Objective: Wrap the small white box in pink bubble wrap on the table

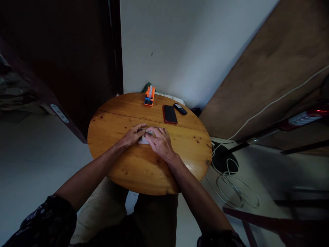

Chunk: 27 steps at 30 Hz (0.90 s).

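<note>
A small, whitish flat piece point(144, 141), perhaps paper or thin plastic, lies on the round wooden table point(128, 168) between my hands. My left hand point(133, 136) grips its left side, with thumb and fingertips on it. From the right, my right hand point(161, 143) reaches over it, its fingers bent and its thumb pressing near the middle. The fingertips of both hands almost meet there and hide much of the piece, so its exact kind does not show.
An orange tape dispenser point(149, 96) stands at the table's back edge. Right of it lie a dark phone in a red case point(170, 114) and a black remote control point(180, 109). A pale cable point(231, 185) coils on the floor at the right, beside a black stand base point(224, 159).
</note>
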{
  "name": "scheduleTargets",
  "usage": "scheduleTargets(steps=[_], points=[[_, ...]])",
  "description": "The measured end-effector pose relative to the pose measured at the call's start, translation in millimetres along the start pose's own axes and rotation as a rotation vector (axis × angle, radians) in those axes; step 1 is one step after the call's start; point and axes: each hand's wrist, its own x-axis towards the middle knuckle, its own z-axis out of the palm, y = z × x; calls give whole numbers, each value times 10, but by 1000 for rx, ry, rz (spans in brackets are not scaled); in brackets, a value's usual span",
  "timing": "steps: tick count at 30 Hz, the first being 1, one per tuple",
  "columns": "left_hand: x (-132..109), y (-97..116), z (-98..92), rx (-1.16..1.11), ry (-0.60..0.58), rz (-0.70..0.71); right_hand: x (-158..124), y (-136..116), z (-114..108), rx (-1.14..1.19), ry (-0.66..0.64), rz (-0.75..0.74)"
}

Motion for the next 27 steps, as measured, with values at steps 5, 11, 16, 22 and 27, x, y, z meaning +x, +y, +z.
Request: scheduleTargets(steps=[5,11,16,22,27], points=[[-13,29,13,6,17,-7,4,-15,7,42,27,23],[1,68,42,6,20,-16,-11,29,16,188,122,55],[19,49,56,50,44,-15,-37,150,-28,345,333,277],[35,10,55,110,68,59,-44,116,-22,211,129,155],[33,-4,57,135,47,83,-32,73,-29,107,-7,129]])
